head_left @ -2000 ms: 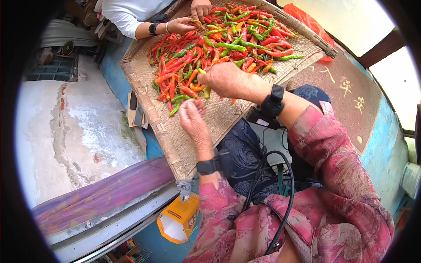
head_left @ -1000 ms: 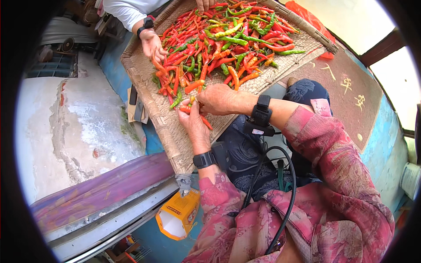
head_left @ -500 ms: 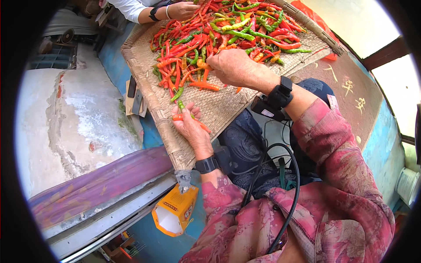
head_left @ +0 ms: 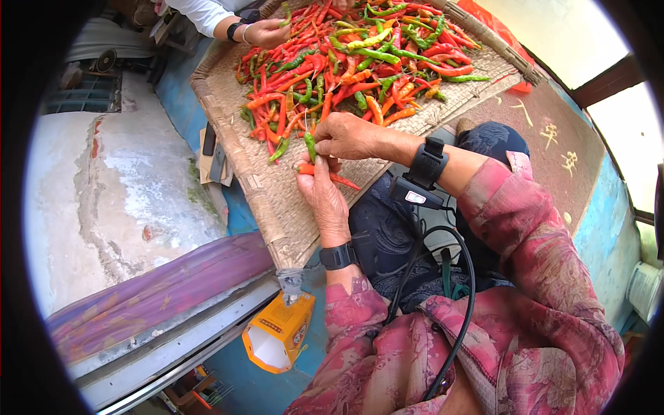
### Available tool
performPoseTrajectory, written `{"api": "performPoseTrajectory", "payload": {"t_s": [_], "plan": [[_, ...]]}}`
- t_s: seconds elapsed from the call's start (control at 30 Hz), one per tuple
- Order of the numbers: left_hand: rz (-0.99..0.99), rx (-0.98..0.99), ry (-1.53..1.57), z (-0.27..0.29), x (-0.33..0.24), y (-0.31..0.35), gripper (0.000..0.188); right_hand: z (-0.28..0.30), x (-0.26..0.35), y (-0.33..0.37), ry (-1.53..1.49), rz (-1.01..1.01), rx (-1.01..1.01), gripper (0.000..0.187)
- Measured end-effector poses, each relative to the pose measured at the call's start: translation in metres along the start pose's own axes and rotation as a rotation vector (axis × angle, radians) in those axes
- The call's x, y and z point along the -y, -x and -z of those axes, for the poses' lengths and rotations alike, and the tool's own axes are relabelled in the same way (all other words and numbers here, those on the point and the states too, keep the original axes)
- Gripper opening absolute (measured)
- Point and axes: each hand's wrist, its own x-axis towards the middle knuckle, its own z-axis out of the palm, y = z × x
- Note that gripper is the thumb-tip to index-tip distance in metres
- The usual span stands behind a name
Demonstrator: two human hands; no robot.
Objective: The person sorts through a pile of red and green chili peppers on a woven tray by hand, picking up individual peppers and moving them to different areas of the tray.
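My left hand point(head_left: 322, 200) is closed over the near left part of a woven tray point(head_left: 256, 187). A red chili pepper point(head_left: 344, 181) lies across its fingers, tip pointing right. Just above the left thumb a green chili pepper point(head_left: 310, 144) stands nearly upright, its thin stem up. My right hand point(head_left: 353, 138) meets the left there, its curled fingertips pinching at the green chili; the exact contact is partly hidden. Beyond both hands a heap of red, orange and green chili peppers point(head_left: 332, 76) covers the far part of the tray.
Another person's hand point(head_left: 268, 32) holds a green chili at the far left of the heap. An orange-yellow carton point(head_left: 280, 332) hangs at the tray's near corner. A black cable point(head_left: 465, 304) loops over my lap. Red plastic point(head_left: 494, 28) lies beyond the tray's right rim.
My right hand has come from the heap toward me and met the left. My left hand has shifted slightly right, still with the red chili. The other person's hand has moved left.
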Motion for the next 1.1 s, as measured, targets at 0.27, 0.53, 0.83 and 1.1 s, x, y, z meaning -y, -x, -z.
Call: {"api": "performPoseTrajectory", "payload": {"t_s": [0.27, 0.53, 0.83, 1.1], "plan": [[0.017, -0.017, -0.068, -0.004, 0.006, -0.002, 0.022, 0.008, -0.005, -0.008, 0.023, 0.046, -0.145, 0.026], [0.069, -0.131, 0.154, 0.001, -0.004, -0.014, 0.024, 0.047, 0.001, -0.015, -0.076, -0.020, -0.343, 0.031], [-0.045, -0.082, 0.170, -0.014, -0.030, -0.037, 0.034, 0.011, -0.002, 0.001, 0.227, 0.101, 0.003, 0.029], [-0.456, 0.268, -1.450, 0.002, 0.002, -0.073, 0.035, 0.072, -0.001, -0.011, 0.346, 0.112, -0.748, 0.035]]}}
